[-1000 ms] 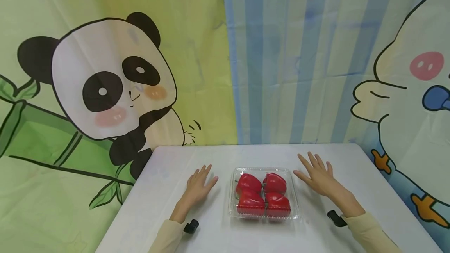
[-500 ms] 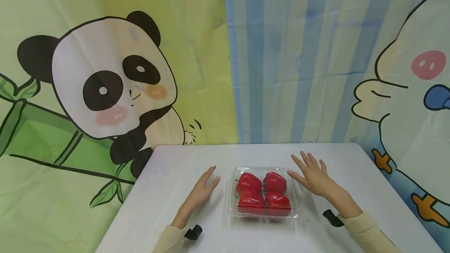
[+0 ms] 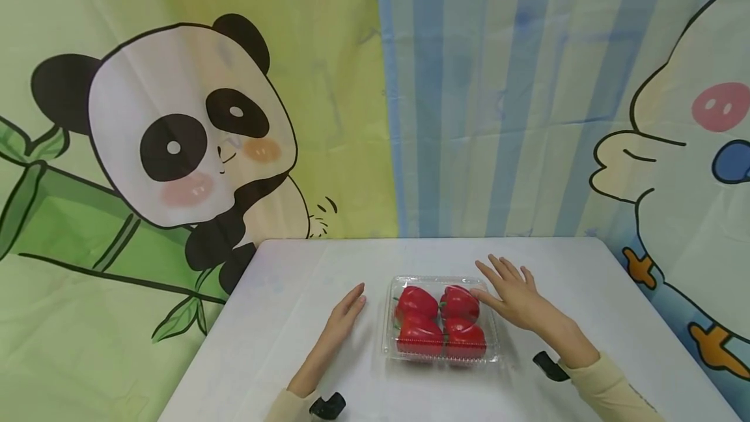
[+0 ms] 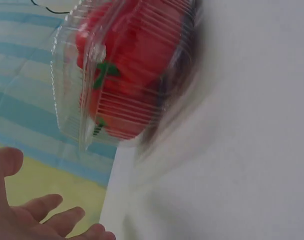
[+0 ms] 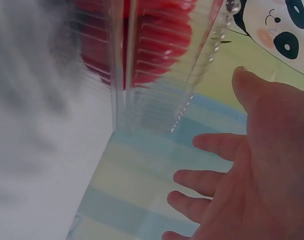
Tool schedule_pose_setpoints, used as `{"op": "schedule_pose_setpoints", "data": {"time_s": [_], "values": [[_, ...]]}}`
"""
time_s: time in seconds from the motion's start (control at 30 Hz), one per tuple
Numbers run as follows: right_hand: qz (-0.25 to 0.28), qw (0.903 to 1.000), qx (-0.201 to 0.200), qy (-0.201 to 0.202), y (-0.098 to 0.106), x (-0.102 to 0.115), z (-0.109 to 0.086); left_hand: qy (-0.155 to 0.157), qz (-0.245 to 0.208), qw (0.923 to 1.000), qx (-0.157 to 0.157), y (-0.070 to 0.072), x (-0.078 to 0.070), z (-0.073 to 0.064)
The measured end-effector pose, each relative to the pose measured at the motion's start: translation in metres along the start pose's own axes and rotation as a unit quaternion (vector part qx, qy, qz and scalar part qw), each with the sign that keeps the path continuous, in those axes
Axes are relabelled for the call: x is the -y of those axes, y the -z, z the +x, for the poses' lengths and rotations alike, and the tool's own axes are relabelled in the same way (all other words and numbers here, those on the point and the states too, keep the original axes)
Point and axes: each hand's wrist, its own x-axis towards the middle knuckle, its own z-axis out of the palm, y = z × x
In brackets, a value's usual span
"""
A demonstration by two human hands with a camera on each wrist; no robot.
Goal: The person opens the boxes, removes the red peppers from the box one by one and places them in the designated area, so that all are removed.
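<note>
A clear plastic clamshell box (image 3: 433, 284) with several red bell peppers (image 3: 419, 333) inside sits on the white table, its lid down. Green stems of the peppers (image 4: 137, 45) show through the wall in the left wrist view. My left hand (image 3: 341, 319) is a little left of the box, fingers extended and apart from it. On the other side my right hand (image 3: 518, 298) has its fingers spread, with the thumb at the box's right edge in the head view. The right wrist view shows a gap between that hand (image 5: 271, 165) and the box wall.
The white table (image 3: 328, 259) has a rounded back edge against a printed cloth backdrop (image 3: 340, 116) with a panda and a white cartoon animal. Black wrist cameras (image 3: 327, 406) are worn on both wrists.
Both hands have moved inward toward the box, the right one more to the left. The left fingers have drawn closer together. The box stays in place.
</note>
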Motion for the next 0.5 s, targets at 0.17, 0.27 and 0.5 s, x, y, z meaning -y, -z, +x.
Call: {"op": "schedule_pose_setpoints", "data": {"time_s": [0.17, 0.27, 0.5], "values": [[-0.001, 0.9999, 0.010, 0.008, 0.001, 0.006, 0.000, 0.058, -0.142, 0.9871, 0.047, -0.003, -0.004, -0.011], [-0.002, 0.9998, 0.016, 0.011, 0.002, 0.011, 0.000, 0.085, -0.204, 0.9725, 0.074, -0.004, -0.006, -0.016], [-0.009, 0.9992, 0.026, 0.027, 0.003, 0.022, -0.001, 0.118, -0.300, 0.9424, 0.091, -0.008, -0.010, -0.027]]}}
